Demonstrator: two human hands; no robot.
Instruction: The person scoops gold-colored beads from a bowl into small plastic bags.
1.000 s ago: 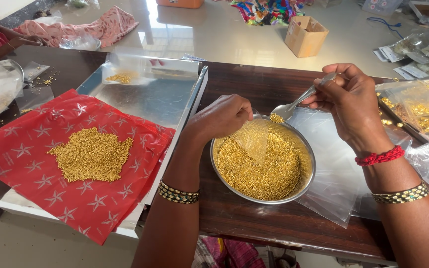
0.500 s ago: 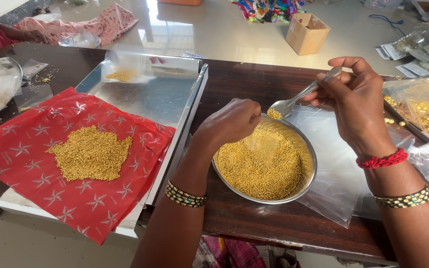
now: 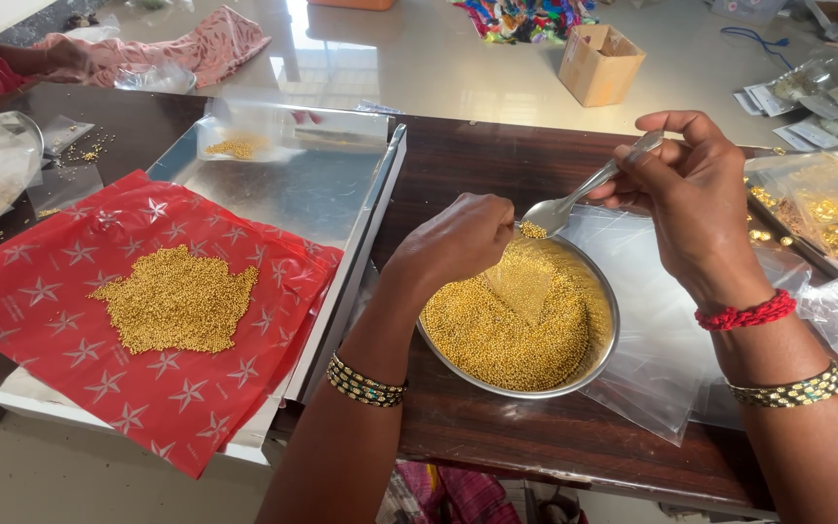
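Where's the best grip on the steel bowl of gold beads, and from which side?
Probably the near rim of the steel bowl, taken from the person's side. It is bare there, and the left hand and the spoon in the right hand crowd the far edge. Keep it level: the loose beads would spill.

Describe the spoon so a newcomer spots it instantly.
On the dark wooden table, find the round steel bowl of tiny gold beads. Just above its far rim, the right hand holds a metal spoon, the only utensil here, with a few beads in its scoop.
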